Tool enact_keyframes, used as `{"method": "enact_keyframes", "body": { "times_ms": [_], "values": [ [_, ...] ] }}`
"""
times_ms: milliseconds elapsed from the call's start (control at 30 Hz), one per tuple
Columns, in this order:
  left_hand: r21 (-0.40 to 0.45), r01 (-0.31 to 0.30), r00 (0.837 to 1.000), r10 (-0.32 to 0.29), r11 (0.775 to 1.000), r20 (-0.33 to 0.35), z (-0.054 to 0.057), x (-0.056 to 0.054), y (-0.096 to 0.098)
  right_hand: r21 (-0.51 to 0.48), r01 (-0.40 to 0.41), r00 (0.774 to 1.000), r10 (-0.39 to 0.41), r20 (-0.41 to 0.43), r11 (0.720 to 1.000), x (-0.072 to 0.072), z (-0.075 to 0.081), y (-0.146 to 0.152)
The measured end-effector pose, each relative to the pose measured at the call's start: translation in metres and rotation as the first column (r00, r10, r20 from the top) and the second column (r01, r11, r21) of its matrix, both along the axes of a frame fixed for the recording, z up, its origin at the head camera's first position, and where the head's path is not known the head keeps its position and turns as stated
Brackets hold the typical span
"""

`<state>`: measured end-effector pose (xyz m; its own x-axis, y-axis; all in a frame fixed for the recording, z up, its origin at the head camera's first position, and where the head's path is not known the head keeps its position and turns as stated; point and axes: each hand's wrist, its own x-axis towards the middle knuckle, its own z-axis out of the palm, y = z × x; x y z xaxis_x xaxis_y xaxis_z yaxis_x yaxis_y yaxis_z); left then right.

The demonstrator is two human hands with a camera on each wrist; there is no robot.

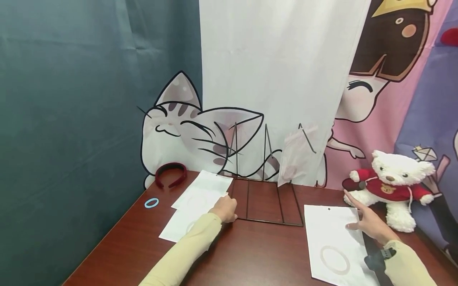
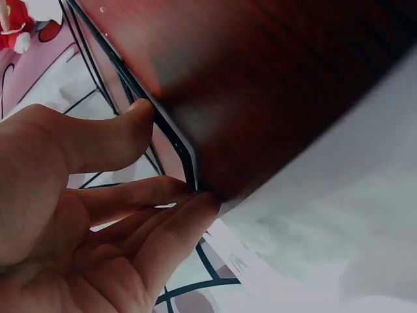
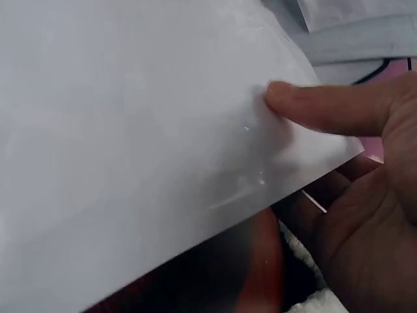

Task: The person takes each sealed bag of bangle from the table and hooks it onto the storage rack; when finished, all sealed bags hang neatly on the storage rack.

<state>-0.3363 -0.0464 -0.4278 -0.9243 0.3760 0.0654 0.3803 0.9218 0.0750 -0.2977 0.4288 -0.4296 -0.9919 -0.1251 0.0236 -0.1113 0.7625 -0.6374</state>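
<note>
My left hand (image 1: 224, 208) is at the front left corner of a black wire rack (image 1: 250, 219), and its thumb and fingers pinch the wire rod (image 2: 176, 140). Over at the right, my right hand (image 1: 370, 222) holds a flat white packet (image 1: 332, 234) by its edge, thumb on the face and other fingers behind. This packet has a small hole near its top and a ring shape (image 1: 335, 260) showing on it. Another pale packet (image 1: 297, 155) hangs at the rack's right prong. Beside my left hand, two overlapping white packets (image 1: 204, 186) lie on the table.
A dark red headband (image 1: 171, 165) and a light blue ring (image 1: 152, 203) lie at the table's left side. A white teddy bear (image 1: 391, 186) in a red top sits at the back right. Printed curtains (image 1: 286, 47) hang behind the brown table (image 1: 257, 254).
</note>
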Motion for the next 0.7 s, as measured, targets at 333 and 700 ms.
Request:
{"method": "enact_keyframes", "body": {
  "times_ms": [333, 700],
  "values": [
    [-0.023, 0.014, 1.000, -0.014, 1.000, -0.010, 0.005, 0.004, 0.003, -0.016, -0.026, 0.998, 0.025, -0.063, 1.000, 0.007, 0.015, -0.022],
    [-0.013, 0.004, 1.000, -0.004, 1.000, 0.011, 0.005, 0.003, 0.002, 0.014, -0.009, 0.971, 0.012, -0.237, 1.000, 0.022, 0.052, -0.040]
  ]
}}
